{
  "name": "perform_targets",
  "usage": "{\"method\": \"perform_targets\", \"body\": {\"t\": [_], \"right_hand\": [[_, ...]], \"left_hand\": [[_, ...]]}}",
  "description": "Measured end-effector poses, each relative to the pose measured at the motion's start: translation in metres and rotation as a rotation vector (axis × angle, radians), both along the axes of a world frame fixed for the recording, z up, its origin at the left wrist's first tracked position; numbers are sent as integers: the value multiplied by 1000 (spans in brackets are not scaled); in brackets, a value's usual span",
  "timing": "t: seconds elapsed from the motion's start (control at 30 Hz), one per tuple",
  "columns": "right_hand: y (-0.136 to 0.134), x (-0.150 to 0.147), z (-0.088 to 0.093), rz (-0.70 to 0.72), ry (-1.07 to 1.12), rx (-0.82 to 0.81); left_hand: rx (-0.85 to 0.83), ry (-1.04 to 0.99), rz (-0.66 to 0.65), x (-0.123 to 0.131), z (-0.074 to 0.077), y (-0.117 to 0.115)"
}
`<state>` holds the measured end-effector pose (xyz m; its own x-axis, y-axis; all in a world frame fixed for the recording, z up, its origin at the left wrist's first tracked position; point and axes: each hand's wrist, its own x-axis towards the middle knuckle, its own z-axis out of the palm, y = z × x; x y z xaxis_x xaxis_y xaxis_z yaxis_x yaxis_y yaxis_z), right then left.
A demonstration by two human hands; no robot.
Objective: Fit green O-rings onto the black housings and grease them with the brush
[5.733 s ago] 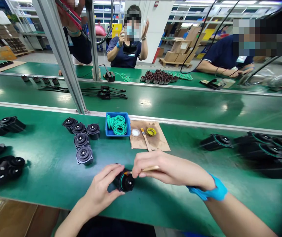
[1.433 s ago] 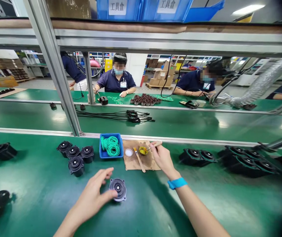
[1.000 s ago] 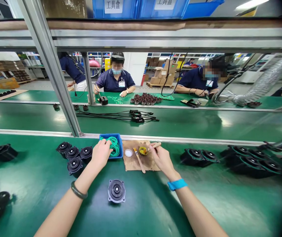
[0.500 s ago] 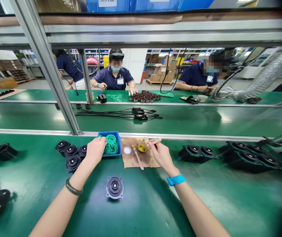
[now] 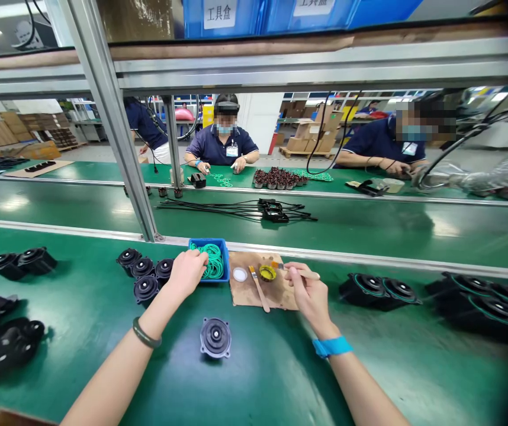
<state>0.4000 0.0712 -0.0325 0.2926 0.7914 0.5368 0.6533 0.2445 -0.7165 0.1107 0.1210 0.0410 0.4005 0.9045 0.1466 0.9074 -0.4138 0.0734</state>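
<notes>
Lying face up at the lower centre of the frame, the round black part (image 5: 215, 338) sits between two forearms with neither hand on it; I'd say an inward swing of an elbow or wrist could knock it across the smooth green bench (image 5: 272, 378). Right of centre, the right hand (image 5: 311, 294) pinches a brush (image 5: 277, 265) between thumb and fingers, its bristles pointing left, near the yellow pot (image 5: 267, 273). If they are loaded, a tilt or jerk could drip onto the cardboard (image 5: 246, 299) or the spare brush (image 5: 260, 290). Left of centre, the left hand (image 5: 187, 273) bends its fingers over the blue bin (image 5: 226, 267), at the green rings (image 5: 213, 260); from here I can't tell whether they have closed on one. The rings overlap so heavily that a quick pull might bring up two. Farther off, in the upper middle, a co-worker (image 5: 222, 147) has both hands low over the far bench.
</notes>
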Motion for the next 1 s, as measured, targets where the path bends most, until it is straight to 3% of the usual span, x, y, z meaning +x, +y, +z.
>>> {"method": "perform_targets", "body": {"t": [0.23, 0.37, 0.43, 0.57, 0.63, 0.8, 1.0], "right_hand": [[-2, -2, 0, 0, 7, 27], [-2, -3, 0, 7, 24, 47], [-3, -4, 2, 13, 41, 62], [-6, -10, 11, 42, 89, 95], [-9, -17, 19, 67, 118, 116], [-33, -48, 33, 203, 161, 160], [-75, -90, 25, 597, 15, 236]], "left_hand": [[72, -110, -21, 2, -9, -11], [199, -217, -95, -10, -9, -34], [250, -264, -181, -18, -11, -56], [460, -390, -519, -31, -23, -102], [528, -431, -610, -35, -29, -116], [438, -478, -574, -40, -39, -120], [159, -516, -585, -49, -47, -114]]}}
